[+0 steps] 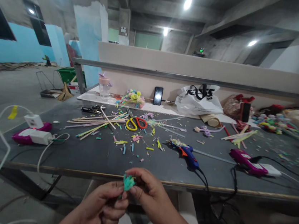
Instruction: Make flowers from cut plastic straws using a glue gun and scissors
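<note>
Landmark: table (156, 166). Green piece (128, 183) just off table's near edge, above person's lap. Left hand (110, 203): thumb and fingers closed on green piece from below. Right hand (149, 193): thumb and fingertips pinching its upper side. On table: glue gun (191, 158), scissors (136, 124), scattered colored bits (135, 138).
</note>
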`<state>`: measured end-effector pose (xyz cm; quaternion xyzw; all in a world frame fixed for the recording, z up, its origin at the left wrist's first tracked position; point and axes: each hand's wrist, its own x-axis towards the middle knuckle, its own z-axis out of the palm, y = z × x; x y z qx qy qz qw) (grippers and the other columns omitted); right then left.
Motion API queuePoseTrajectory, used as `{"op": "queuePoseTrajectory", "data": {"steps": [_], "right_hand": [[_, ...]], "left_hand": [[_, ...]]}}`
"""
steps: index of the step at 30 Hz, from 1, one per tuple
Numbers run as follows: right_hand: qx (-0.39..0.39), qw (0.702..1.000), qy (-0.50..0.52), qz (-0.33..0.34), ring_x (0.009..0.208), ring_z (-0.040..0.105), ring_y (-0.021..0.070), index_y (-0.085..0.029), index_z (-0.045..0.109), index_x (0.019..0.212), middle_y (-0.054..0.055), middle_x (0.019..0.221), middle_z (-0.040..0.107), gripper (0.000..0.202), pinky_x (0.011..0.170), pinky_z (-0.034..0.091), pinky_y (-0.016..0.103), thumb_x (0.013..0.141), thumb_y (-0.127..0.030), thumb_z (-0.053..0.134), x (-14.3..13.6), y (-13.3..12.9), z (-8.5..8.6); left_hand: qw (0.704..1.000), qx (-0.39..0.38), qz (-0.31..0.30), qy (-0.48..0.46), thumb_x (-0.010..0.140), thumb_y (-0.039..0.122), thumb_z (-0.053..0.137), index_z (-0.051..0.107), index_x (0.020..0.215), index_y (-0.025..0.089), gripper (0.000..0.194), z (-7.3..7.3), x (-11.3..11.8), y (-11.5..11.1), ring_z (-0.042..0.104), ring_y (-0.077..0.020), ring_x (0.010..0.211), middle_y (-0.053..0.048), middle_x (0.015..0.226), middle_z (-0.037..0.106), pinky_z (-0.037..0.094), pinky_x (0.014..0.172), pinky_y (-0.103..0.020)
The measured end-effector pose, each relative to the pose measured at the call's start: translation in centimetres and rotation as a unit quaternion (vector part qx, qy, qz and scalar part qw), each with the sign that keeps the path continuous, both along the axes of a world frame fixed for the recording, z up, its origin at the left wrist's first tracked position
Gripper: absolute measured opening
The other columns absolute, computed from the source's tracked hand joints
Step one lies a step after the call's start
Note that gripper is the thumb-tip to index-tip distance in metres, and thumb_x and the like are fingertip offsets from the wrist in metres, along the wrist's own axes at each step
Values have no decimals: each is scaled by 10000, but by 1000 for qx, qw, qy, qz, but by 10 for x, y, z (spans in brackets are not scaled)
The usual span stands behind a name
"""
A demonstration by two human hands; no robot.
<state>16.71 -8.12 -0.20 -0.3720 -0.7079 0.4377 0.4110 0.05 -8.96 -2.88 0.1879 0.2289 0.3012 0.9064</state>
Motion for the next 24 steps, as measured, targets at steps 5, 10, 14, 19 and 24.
{"op": "queuePoseTrajectory", "data": {"steps": [5, 10, 14, 19, 24], "right_hand": [[-53, 999, 8, -8, 692, 538, 128, -217, 595, 928, -2, 803, 571, 189, 655, 429, 267, 753, -161, 551, 0, 5, -7], [-51, 998, -3, -25, 717, 536, 137, -208, 595, 873, -1, 780, 580, 120, 668, 422, 264, 762, -185, 555, -2, 9, -9], [-42, 999, -22, -25, 696, 531, 130, -213, 593, 858, -9, 746, 578, 102, 658, 419, 252, 765, -186, 563, -3, 9, -7], [-30, 998, -37, -34, 708, 534, 132, -209, 601, 849, -7, 737, 586, 103, 656, 420, 242, 761, -171, 564, -6, 10, -3], [-18, 998, -49, -43, 697, 537, 127, -193, 609, 806, -12, 722, 588, 102, 651, 423, 239, 745, -130, 557, -9, 11, -2]], "left_hand": [[994, 68, -6, 88, 846, 308, 452, 517, 844, 161, 161, 11, 0, -2, 215, 17, 331, 31, 656, 477, 93, 319, -137], [967, 177, 20, 183, 835, 377, 468, 508, 794, 166, 218, 14, 1, -3, 286, 1, 347, 22, 672, 503, 150, 331, -163], [948, 201, 30, 245, 827, 419, 462, 479, 714, 165, 279, 12, 3, -2, 255, -1, 325, 49, 583, 464, 120, 334, -182], [959, 155, 31, 236, 815, 463, 453, 471, 790, 187, 278, 14, 2, -3, 270, -9, 363, 51, 629, 461, 97, 358, -184], [962, 122, 49, 240, 793, 437, 502, 468, 749, 168, 275, 17, 4, -4, 229, -6, 383, 73, 582, 377, 72, 390, -187]]}}
